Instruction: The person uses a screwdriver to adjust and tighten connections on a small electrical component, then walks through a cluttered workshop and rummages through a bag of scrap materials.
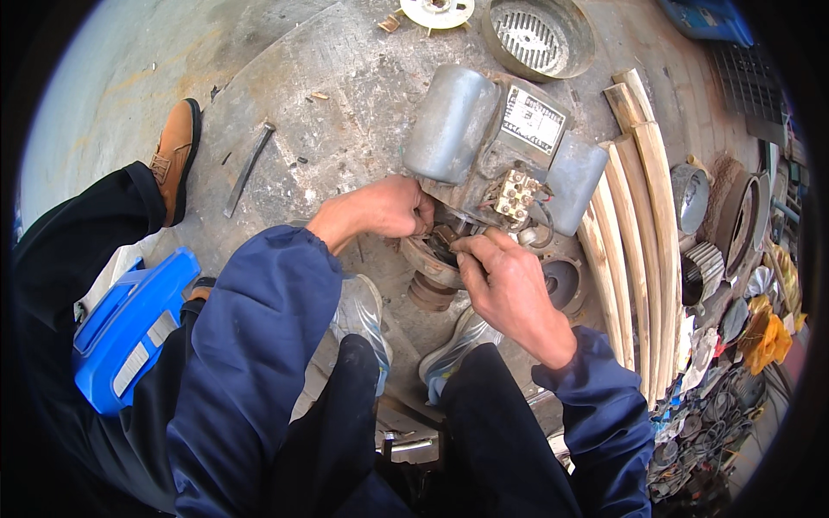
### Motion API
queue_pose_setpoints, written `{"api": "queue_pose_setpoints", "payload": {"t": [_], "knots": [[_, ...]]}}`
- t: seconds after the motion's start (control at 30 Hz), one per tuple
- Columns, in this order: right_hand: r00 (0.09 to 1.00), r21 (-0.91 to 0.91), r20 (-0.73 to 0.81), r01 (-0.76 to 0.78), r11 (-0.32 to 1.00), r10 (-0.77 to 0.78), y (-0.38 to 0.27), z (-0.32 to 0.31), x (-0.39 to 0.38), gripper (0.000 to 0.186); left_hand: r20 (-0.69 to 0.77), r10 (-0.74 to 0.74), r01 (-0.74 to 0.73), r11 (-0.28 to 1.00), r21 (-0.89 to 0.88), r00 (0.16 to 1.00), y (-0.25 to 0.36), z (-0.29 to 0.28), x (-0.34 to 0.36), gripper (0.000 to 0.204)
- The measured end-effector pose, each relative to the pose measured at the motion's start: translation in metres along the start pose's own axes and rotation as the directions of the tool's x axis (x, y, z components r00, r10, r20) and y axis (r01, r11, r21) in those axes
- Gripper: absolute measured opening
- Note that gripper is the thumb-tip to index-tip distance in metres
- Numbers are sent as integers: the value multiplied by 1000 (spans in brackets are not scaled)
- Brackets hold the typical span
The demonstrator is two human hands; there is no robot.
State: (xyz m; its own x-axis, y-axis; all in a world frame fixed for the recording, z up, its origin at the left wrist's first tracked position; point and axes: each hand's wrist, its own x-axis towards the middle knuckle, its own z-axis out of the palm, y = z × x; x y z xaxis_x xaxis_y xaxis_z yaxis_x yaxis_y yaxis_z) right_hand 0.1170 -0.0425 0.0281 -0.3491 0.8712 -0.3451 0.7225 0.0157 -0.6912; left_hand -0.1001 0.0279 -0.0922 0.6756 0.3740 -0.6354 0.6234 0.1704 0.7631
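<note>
With bent fingers, my left hand (382, 207) and right hand (511, 283) touch the dirty round end (427, 259) of the motor (492, 155), on the floor (302, 108) before my shoes (357, 318); what they pinch, I cannot tell. If my right knuckles catch the wires (547, 216), one could leave the terminal block (516, 193). The dish-shaped cover (537, 39) shows only its slotted bottom.
</note>
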Motion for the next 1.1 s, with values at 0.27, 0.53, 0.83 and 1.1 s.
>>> {"api": "queue_pose_setpoints", "payload": {"t": [0.27,0.53,0.83,1.1], "knots": [[1000,16,1,3,1000,-3,1,0,-2,17,-102,183,-171,979,114,978,-6,11,-11,32],[1000,30,10,-7,1000,7,2,-2,-2,18,-177,219,-200,973,117,960,-7,20,-19,32],[936,-45,240,-252,967,256,-18,1,20,32,-207,239,-225,970,88,949,-11,22,-22,31],[799,-186,443,-362,913,407,-30,-5,55,47,-267,300,-283,954,104,916,-16,27,-16,29]]}}
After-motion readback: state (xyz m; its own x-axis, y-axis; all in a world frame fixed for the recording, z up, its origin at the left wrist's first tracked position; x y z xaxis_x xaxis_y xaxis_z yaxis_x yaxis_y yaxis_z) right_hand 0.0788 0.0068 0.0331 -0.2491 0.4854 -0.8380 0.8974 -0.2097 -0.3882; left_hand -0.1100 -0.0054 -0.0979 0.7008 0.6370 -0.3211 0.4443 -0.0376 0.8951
